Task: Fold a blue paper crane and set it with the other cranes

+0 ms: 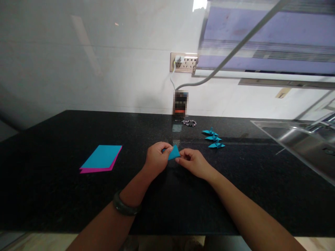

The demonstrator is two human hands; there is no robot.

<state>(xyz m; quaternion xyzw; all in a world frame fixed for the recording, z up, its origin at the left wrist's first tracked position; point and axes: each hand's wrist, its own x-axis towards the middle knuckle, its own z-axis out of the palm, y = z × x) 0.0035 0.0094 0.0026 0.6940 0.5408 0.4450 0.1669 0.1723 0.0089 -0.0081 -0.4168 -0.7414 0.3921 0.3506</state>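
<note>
A small folded piece of blue paper point(174, 153) is held between my two hands, just above the dark countertop point(167, 202). My left hand point(157, 157) pinches its left side between thumb and fingers. At its lower right edge, the thumb and fingertips of my right hand point(193, 161) close on the paper. Part of the paper is hidden behind the left fingers. Three blue paper cranes point(214, 138) stand in a row to the right, beyond my right hand. On the left lies a stack of square paper point(101, 157), blue on top and magenta beneath.
A steel sink point(300, 139) is set into the counter at the right. Against the wall stands a blurred-out device point(180, 104), with a beaded bracelet point(189, 123) in front of it. A cable point(209, 77) runs upward near a wall socket point(184, 62).
</note>
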